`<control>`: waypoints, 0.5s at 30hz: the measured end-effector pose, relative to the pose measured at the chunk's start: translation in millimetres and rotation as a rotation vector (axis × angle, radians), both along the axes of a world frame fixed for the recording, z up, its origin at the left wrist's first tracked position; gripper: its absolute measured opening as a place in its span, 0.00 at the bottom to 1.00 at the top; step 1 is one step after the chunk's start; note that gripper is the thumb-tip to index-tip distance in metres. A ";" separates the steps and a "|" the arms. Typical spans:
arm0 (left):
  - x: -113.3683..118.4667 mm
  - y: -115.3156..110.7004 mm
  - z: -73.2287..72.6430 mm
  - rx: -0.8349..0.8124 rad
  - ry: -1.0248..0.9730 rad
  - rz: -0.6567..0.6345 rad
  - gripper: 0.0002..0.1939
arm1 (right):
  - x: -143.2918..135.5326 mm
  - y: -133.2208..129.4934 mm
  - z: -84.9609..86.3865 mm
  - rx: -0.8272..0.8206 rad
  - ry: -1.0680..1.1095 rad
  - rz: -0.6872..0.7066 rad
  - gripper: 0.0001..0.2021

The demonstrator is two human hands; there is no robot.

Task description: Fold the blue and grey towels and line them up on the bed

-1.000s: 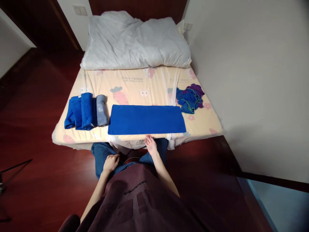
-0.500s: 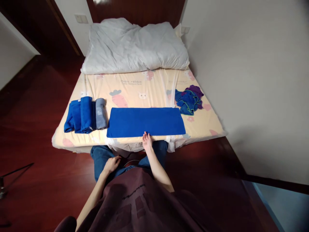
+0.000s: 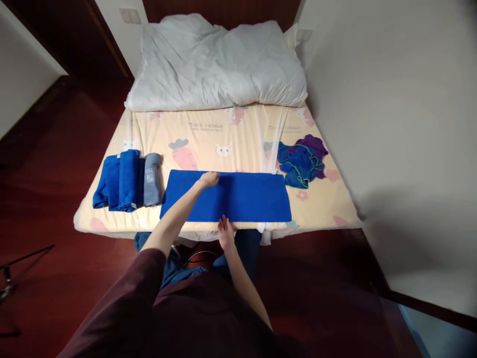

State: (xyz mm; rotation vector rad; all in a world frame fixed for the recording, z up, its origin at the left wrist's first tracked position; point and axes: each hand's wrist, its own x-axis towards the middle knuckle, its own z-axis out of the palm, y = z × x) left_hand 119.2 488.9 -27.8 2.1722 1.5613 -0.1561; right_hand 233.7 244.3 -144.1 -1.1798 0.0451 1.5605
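Note:
A blue towel point(image 3: 253, 199), folded into a long flat strip, lies across the near side of the bed. My left hand point(image 3: 209, 179) reaches over it to the far edge, with fingers closed in a pinch at that edge; the fingertips are partly hidden. At the near edge my right hand point(image 3: 225, 233) touches the towel's border, its fingers stretched and slightly apart. Left of the strip stand a rolled grey towel point(image 3: 152, 180) and several folded or rolled blue towels point(image 3: 128, 181).
A crumpled pile of blue cloths with green edging point(image 3: 300, 161) and a purple cloth point(image 3: 316, 146) lies at the right. A large white pillow point(image 3: 223, 69) spans the head of the bed. The patterned sheet point(image 3: 208, 149) covers the mattress; a wall point(image 3: 391, 124) borders the right.
My left hand has risen from my lap to the towel's far edge. My right hand stays at the near edge. The view has shifted slightly.

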 end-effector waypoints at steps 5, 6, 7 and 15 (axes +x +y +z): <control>43.4 53.9 -20.4 -0.087 0.050 0.030 0.18 | 1.4 -5.3 -8.7 -0.053 0.046 0.024 0.10; 49.0 58.9 -25.2 -0.105 0.053 0.031 0.18 | 1.3 -5.9 -10.7 -0.064 0.044 0.034 0.11; 53.8 62.9 -29.5 -0.119 0.051 0.032 0.18 | 1.1 -6.3 -12.6 -0.071 0.039 0.044 0.12; 71.1 83.9 -42.3 -0.373 -0.057 0.029 0.16 | 1.4 -4.4 -16.5 -0.024 -0.080 0.123 0.17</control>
